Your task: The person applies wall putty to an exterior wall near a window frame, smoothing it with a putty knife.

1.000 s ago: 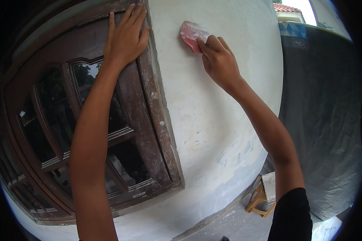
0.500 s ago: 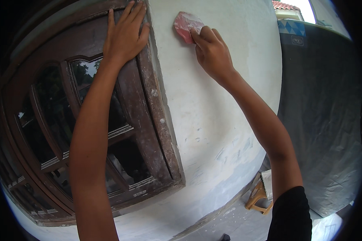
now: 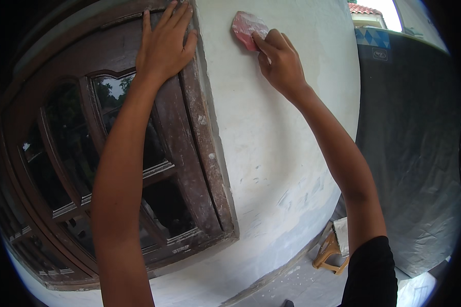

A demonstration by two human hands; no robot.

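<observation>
My right hand pinches a flat pink putty spreader, smeared with white, between thumb and fingers. The spreader lies against the upper part of the pale plastered wall. My left hand rests open with spread fingers on the upper corner of the dark brown wooden window, beside its frame. White specks and scuffs mark the frame. Lower on the wall, grey patches and dark scratches show.
A large dark sheet-covered thing with a blue patterned band stands to the right. Low at the wall's foot is a yellow-brown stool with a whitish thing on it. White spots dot the grey floor.
My right hand and the spreader appear slightly farther right and higher. The window and left hand also shift a little right in the picture; the left hand stays on the window.
</observation>
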